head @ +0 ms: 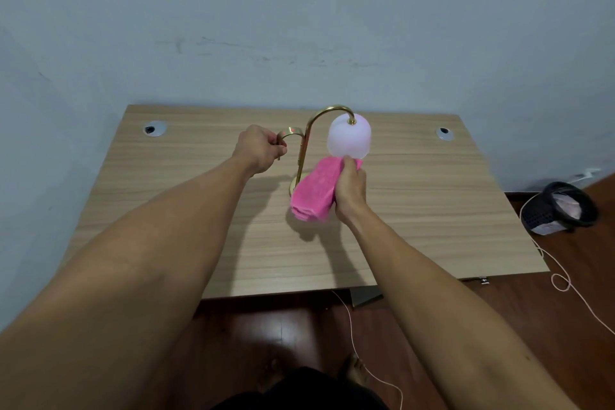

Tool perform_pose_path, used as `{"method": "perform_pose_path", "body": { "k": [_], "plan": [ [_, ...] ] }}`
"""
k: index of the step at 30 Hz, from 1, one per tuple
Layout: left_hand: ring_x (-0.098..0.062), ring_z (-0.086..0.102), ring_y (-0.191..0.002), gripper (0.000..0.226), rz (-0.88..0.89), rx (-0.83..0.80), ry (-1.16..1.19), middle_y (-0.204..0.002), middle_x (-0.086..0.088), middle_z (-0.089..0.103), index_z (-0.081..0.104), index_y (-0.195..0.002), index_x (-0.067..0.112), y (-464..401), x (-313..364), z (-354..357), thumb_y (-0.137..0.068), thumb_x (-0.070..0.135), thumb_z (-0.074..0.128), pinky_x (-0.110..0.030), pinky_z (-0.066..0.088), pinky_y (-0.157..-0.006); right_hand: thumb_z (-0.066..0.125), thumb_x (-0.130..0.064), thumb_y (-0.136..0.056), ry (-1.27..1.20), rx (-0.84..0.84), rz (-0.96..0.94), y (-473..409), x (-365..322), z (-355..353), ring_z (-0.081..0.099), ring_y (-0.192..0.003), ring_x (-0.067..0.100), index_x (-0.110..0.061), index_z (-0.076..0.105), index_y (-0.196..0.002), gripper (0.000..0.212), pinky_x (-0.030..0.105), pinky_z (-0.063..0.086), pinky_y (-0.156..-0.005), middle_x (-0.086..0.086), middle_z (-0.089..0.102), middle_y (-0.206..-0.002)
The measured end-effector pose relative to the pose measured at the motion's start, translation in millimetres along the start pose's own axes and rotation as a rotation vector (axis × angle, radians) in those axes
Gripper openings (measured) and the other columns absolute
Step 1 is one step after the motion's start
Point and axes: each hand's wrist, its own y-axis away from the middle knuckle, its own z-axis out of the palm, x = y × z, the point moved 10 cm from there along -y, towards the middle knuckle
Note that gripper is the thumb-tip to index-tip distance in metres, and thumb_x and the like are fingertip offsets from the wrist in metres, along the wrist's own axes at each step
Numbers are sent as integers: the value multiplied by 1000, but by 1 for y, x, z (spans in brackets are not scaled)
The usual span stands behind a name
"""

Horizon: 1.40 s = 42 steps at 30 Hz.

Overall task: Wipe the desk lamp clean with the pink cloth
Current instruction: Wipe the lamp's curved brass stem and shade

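Feet: two bare feet [356, 369] stand on the dark wooden floor [499, 326], nearer the camera than the desk lamp, below the desk's near edge.
Thin cord: a pale cord [352, 336] trails across the floor, nearer than the lamp.
Desk: the light wood-grain desk [432, 210] carries the lamp at about its middle.
Right hand: the right hand [349, 191] sits just right of the lamp's stem, its fingers curled round the pink cloth.
Pink cloth: the folded pink cloth [314, 191] hangs from that grip in front of the lamp's base, its top edge just under the shade's rim; whether it touches the rim I cannot tell.
Left hand: the left hand [259, 148] lies left of the stem, its fingers closed round the small brass side hook.
Desk lamp: the desk lamp [304, 150] stands upright, brass stem arching over to a white frosted shade [349, 136] hanging on the right.
Cable holes: two round grommets [154, 128] lie at the desk's far corners, one on either side of the lamp.
Basket: a dark mesh basket [562, 208] sits on the floor, well right of the lamp.
Wall: a pale blue wall [299, 27] rises behind the lamp.
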Motion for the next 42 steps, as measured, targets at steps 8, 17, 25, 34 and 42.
{"method": "perform_pose_path", "body": {
  "k": [8,17,25,34,42],
  "plan": [
    [-15,58,-67,5,-9,5,-8,-76,-6,69,80,-90,9,2,1,-1,-86,13,78,-24,42,-62,46,-28,-105,-698,101,21,19,-83,34,66,-84,24,-16,60,-95,21,32,55,-71,15,77,-109],
    [-17,63,-74,3,4,18,-17,-78,-8,73,80,-87,12,0,-1,1,-85,15,78,-26,46,-72,35,-43,-99,317,-167,-339,44,-57,64,48,-61,13,-26,60,-97,31,34,41,-68,-8,46,-65],
    [-19,67,-76,6,0,20,-10,-83,-12,77,81,-90,11,-3,-2,1,-85,14,78,-32,55,-78,48,-32,-87,-277,-79,-47,34,-88,45,54,-77,22,-1,70,-98,40,31,44,-69,1,67,-86],
    [-18,65,-74,5,-5,5,-22,-78,-8,73,80,-88,10,-4,-3,2,-85,14,78,-27,48,-71,44,-40,-100,147,-145,-218,35,-70,51,47,-66,14,-2,70,-107,47,15,44,-58,0,53,-83],
    [-20,65,-74,4,13,4,-3,-77,-7,72,78,-84,15,-3,-2,4,-87,13,76,-28,51,-74,40,-39,-98,-329,220,-93,24,-67,-18,69,-88,30,-17,59,-79,35,44,56,-77,5,65,-87]
  ]
}}
